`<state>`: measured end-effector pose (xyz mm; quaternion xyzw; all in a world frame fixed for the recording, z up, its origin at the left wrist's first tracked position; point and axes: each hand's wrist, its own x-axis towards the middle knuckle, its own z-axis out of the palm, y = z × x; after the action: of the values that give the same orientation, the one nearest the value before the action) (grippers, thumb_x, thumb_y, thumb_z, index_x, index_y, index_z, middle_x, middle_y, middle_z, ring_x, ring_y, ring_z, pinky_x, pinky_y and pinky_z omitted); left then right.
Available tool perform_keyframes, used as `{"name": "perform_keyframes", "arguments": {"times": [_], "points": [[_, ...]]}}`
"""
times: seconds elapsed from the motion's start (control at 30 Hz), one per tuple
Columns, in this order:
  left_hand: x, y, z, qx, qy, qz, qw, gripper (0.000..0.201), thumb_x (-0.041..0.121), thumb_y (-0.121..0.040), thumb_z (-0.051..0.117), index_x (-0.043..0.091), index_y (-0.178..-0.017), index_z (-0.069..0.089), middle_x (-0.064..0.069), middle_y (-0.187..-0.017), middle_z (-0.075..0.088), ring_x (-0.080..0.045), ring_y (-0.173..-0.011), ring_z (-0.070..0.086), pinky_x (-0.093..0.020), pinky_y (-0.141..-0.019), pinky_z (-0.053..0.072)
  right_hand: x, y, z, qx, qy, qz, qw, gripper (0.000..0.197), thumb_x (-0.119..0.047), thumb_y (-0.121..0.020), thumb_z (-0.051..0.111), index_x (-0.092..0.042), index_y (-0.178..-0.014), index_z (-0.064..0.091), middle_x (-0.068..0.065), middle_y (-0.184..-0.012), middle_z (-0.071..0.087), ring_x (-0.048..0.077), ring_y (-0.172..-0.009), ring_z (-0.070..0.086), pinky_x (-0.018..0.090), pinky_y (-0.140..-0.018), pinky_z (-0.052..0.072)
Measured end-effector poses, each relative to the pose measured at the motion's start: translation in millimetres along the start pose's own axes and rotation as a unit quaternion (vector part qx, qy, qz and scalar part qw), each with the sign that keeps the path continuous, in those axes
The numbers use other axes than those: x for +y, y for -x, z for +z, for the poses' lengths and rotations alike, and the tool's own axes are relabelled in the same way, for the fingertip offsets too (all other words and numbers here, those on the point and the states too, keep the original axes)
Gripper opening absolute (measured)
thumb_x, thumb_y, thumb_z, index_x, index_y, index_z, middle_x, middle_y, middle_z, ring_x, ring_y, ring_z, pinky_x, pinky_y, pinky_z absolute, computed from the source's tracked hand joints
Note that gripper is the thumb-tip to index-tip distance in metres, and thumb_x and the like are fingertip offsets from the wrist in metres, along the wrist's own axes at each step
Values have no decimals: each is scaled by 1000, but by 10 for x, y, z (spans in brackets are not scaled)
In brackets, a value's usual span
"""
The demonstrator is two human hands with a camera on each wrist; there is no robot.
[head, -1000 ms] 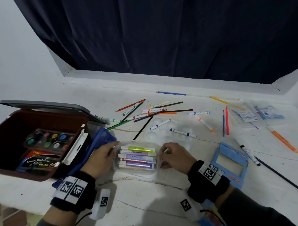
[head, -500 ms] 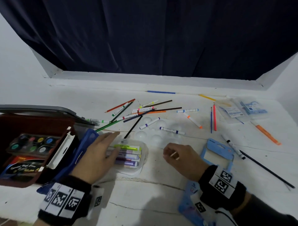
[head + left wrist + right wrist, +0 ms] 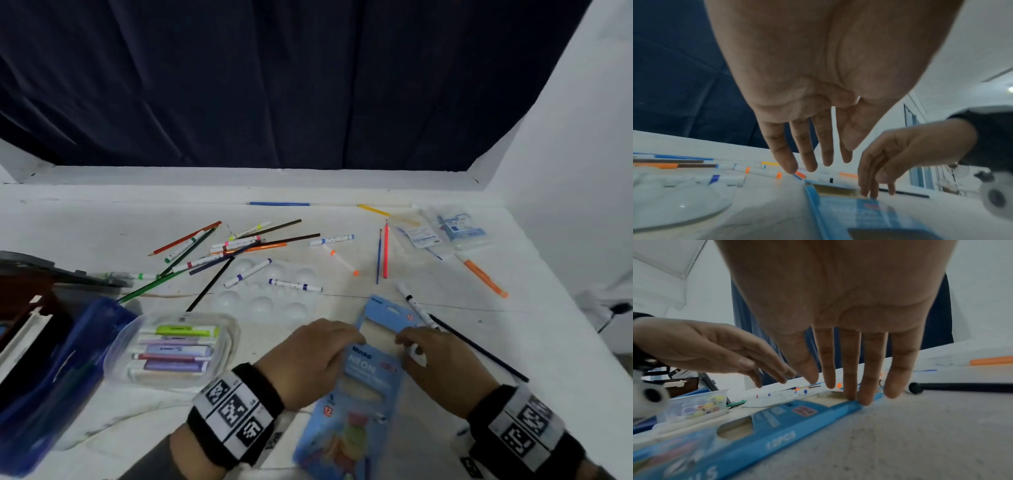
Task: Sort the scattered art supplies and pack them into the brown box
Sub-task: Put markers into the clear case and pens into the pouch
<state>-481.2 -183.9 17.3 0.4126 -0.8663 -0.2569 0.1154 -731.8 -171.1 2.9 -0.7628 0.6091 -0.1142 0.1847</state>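
Observation:
A light-blue cardboard pencil box (image 3: pixel 370 373) marked "NEON" and "12PCS" lies flat on the white table near the front edge. My left hand (image 3: pixel 308 356) hovers at its left edge with straight fingers (image 3: pixel 809 162), holding nothing. My right hand (image 3: pixel 435 359) has straight fingertips (image 3: pixel 863 399) touching the box's (image 3: pixel 777 426) right edge near the far end. A clear tub of markers (image 3: pixel 174 349) stands to the left. The brown box (image 3: pixel 24 291) is open at the far left, mostly out of view. Loose coloured pencils and markers (image 3: pixel 239 250) lie scattered behind.
A blue pouch (image 3: pixel 61 370) leans beside the brown box. A clear paint palette (image 3: pixel 263 298) lies behind my left hand. A black brush (image 3: pixel 479 349), an orange marker (image 3: pixel 483 274) and plastic packets (image 3: pixel 442 229) lie to the right. A dark curtain hangs behind the ledge.
My left hand has let go of the marker tub and moved right to the blue pencil box. The right hand has also shifted onto that box. The view has swung right.

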Motion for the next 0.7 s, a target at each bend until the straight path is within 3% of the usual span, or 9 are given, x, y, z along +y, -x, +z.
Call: {"name": "perform_keyframes", "arguments": {"times": [0.07, 0.17, 0.3, 0.4, 0.53, 0.63, 0.7], "points": [[11, -218, 105, -49, -28, -15, 998, 43, 20, -101, 35, 20, -141, 51, 0, -146, 51, -17, -134, 42, -34, -112, 34, 52, -16, 12, -22, -4, -11, 1000, 19, -26, -92, 60, -22, -109, 66, -4, -106, 66, 17, -98, 63, 25, -85, 47], [-43, -443, 156, -76, -49, -45, 995, 40, 16, -101, 42, 20, -139, 52, -9, -133, 56, -25, -125, 46, -38, -104, 40, 64, -83, -8, -49, -9, -32, 998, 27, -31, -92, 56, -19, -115, 65, -2, -113, 66, 19, -103, 63, 29, -88, 49], [-80, -477, 162, -64, -96, -52, 992, 33, 27, -103, 46, 21, -134, 54, 3, -105, 57, -19, -111, 46, -29, -87, 36, 58, -181, -26, -63, -34, -58, 996, 36, -37, -85, 47, -18, -110, 65, -3, -110, 66, 17, -100, 63, 28, -86, 47], [-84, -362, 206, -45, -96, -53, 993, 33, 32, -102, 47, 24, -133, 55, 6, -110, 59, -15, -110, 47, -32, -93, 40, 68, -213, -28, -65, -63, -74, 993, 42, -39, -81, 45, -18, -110, 65, -2, -111, 66, 16, -100, 62, 30, -90, 48], [-68, -284, 242, -33, -74, -63, 995, 35, 32, -102, 49, 25, -135, 56, 8, -128, 60, -12, -121, 45, -31, -102, 39, 182, -222, -142, -11, -65, -59, 996, 21, -32, -88, 56, -23, -104, 64, -9, -96, 64, 12, -84, 60, 24, -75, 46], [3, -318, 213, -13, -65, -75, 995, 33, 34, -102, 46, 28, -133, 58, 11, -104, 64, -12, -104, 55, -29, -90, 44, 394, -241, -311, 33, -21, -23, 999, 12, -28, -87, 61, -27, -99, 61, -12, -87, 58, 9, -73, 56, 24, -66, 45], [58, -379, 172, 8, -62, -80, 995, 34, 38, -101, 44, 33, -132, 58, 15, -95, 63, -9, -92, 58, -26, -83, 46, 561, -243, -430, 27, 16, 18, 999, 14, -30, -89, 60, -27, -102, 58, -9, -93, 58, 11, -75, 55, 26, -66, 44]]}}
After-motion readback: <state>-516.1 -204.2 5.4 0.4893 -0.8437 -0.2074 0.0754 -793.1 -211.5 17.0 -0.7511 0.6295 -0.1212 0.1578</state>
